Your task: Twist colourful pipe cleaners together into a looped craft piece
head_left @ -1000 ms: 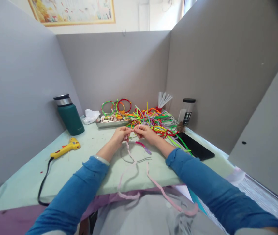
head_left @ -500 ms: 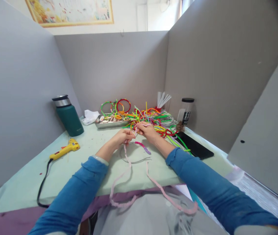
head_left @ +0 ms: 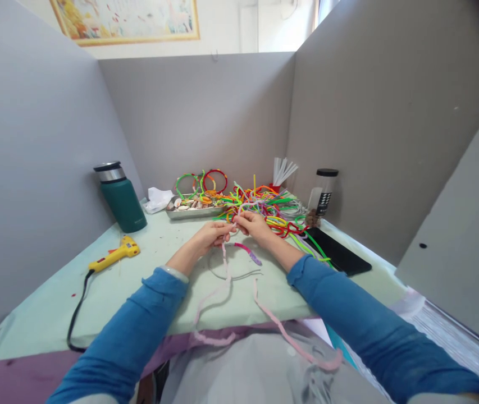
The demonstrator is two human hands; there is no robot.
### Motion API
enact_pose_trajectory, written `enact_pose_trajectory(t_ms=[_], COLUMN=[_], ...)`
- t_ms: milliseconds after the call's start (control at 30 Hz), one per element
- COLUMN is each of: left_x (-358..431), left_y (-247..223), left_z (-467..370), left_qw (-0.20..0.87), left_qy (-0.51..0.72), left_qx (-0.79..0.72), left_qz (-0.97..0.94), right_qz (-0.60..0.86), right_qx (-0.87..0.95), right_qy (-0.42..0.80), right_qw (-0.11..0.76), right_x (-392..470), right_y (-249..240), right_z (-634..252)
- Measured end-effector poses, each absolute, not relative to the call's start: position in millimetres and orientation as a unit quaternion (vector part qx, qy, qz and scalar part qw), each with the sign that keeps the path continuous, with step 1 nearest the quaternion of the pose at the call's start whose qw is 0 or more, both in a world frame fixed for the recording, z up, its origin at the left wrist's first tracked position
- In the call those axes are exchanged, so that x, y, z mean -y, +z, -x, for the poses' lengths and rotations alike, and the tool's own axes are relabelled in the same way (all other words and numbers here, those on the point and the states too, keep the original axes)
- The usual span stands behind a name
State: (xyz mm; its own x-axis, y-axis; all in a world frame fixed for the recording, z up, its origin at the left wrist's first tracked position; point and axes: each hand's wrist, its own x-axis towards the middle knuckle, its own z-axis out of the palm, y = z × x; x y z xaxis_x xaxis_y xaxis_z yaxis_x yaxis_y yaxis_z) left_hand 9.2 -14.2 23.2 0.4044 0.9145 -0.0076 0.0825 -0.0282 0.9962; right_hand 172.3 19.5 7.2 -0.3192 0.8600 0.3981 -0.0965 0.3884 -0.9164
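Observation:
My left hand (head_left: 213,234) pinches a pale pink pipe cleaner (head_left: 226,258), whose long tail hangs down past the table's front edge. Close beside it, my right hand (head_left: 252,224) grips the same fuzzy strand, and a pale end arches up above the fingers. Fingertips of both hands nearly meet. Below them on the table lies a thin grey wire loop (head_left: 239,277), with a pink and purple wrapped stretch (head_left: 248,253) along one side. A second pink pipe cleaner (head_left: 281,325) trails from the table over the grey cloth on my lap.
At left are a yellow glue gun (head_left: 115,255) and a green bottle (head_left: 121,199). Behind my hands stand a metal tray (head_left: 197,213) of shells and a pile of colourful pipe cleaners (head_left: 260,196). A black phone-like slab (head_left: 340,252) and a clear canister (head_left: 323,193) are at right.
My hands have drawn closer together on the pink strand. Its upper end now arches above my right hand, and the hanging tail has shifted slightly right.

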Motion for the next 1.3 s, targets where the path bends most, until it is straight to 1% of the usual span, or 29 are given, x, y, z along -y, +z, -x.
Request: enact_pose_trajectory(t_ms=[167,467,533,633,700,800,933,1000,1067,1167,1233,1300], left_x=[19.2,17.2,14.9,12.8,13.0,15.3,18.1,17.7,16.2,13.6,12.3,11.7], left_y=[25.8,23.9,22.5,21.5,21.8,23.4,24.7,24.5,23.7,22.0,20.9,20.1], left_z=[-12.0,-11.7,-10.2,-9.1,-9.5,-11.0,-12.6,-12.5,-11.7,-9.7,-8.5,-8.1], left_qw=[0.577,0.58,0.575,0.572,0.574,0.58,0.596,0.595,0.591,0.586,0.582,0.576], left_qy=[0.352,0.366,0.38,0.393,0.391,0.375,0.345,0.343,0.353,0.372,0.379,0.378], left_qx=[-0.396,-0.397,-0.398,-0.396,-0.395,-0.404,-0.403,-0.404,-0.405,-0.404,-0.41,-0.424], left_qz=[-0.621,-0.61,-0.605,-0.601,-0.601,-0.6,-0.602,-0.604,-0.602,-0.596,-0.592,-0.588], right_qz=[0.285,0.285,0.276,0.274,0.276,0.294,0.326,0.338,0.331,0.299,0.28,0.276], right_qx=[0.629,0.546,0.563,0.628,0.653,0.64,0.587,0.57,0.575,0.625,0.666,0.687], right_qy=[0.493,0.537,0.547,0.534,0.508,0.478,0.468,0.467,0.485,0.514,0.504,0.473], right_qw=[0.529,0.577,0.555,0.496,0.489,0.524,0.574,0.586,0.569,0.506,0.472,0.477], right_x=[-19.9,-33.1,-30.7,-22.0,-17.6,-18.2,-28.3,-32.2,-32.5,-25.6,-19.0,-14.7], right_y=[9.1,7.0,5.8,4.2,3.7,4.7,6.8,6.8,6.3,5.8,5.9,5.7], right_z=[-173.7,-184.0,-181.5,-172.6,-167.5,-167.5,-178.9,-183.5,-184.5,-179.4,-174.7,-171.2])
